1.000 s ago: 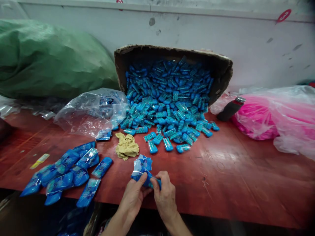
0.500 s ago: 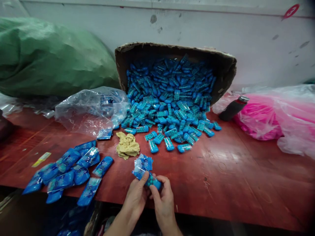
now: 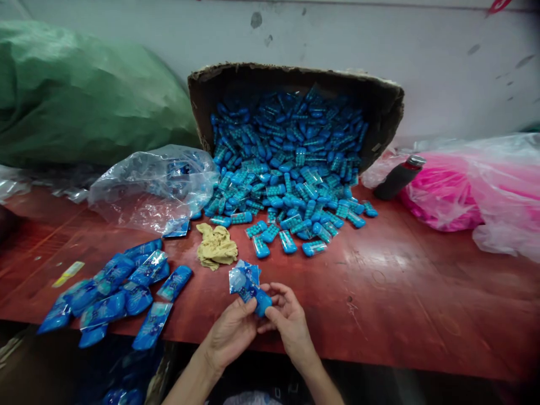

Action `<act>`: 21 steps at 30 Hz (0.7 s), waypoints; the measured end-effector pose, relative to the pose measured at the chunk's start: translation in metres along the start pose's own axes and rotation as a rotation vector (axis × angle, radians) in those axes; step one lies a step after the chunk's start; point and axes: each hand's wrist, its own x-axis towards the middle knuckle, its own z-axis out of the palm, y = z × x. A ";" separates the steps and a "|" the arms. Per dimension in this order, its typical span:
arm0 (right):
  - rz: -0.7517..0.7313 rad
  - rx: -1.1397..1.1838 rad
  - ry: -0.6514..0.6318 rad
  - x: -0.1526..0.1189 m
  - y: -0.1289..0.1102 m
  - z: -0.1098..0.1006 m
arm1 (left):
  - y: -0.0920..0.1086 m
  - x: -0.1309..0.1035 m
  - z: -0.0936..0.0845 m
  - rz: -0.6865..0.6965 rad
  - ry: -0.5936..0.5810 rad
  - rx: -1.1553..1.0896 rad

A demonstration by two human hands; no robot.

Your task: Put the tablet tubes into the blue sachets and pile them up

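Near the table's front edge, my left hand pinches a blue packet from its left side. The fingers of my right hand close on the same packet's right end. Just behind it lie printed blue sleeves, partly overlapped by the packet. A crumpled yellow cloth rests beyond my hands. To the left is a heap of wrapped blue packets. Unwrapped packs with teal pieces spill out of a cardboard box lying on its side.
A clear plastic bag lies left of the box, before a large green sack. On the right are a dark bottle and pink goods in plastic. A yellow-and-white strip is on the red table.
The packet between my hands has turned; its teal pieces no longer show and it looks plain blue. My right hand has shifted slightly up and right. The view has moved slightly.
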 end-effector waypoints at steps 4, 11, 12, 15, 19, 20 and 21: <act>-0.085 -0.116 0.059 -0.001 -0.001 -0.002 | -0.005 0.000 0.007 0.033 0.073 0.023; -0.405 -0.659 0.000 -0.013 -0.006 -0.007 | 0.011 0.003 0.003 0.062 0.204 0.151; -0.425 -0.689 -0.017 -0.013 -0.007 -0.008 | 0.014 0.002 0.001 0.032 0.172 0.147; -0.448 -0.714 -0.049 -0.011 -0.012 -0.011 | 0.019 0.000 -0.005 -0.020 0.085 0.108; -0.395 -0.658 -0.138 -0.008 -0.019 -0.011 | 0.015 -0.001 -0.009 -0.073 0.009 0.087; -0.366 -0.631 -0.189 -0.007 -0.021 -0.011 | 0.014 -0.001 -0.009 -0.080 -0.010 0.083; -0.338 -0.604 -0.238 -0.007 -0.022 -0.011 | 0.013 -0.001 -0.009 -0.083 -0.026 0.080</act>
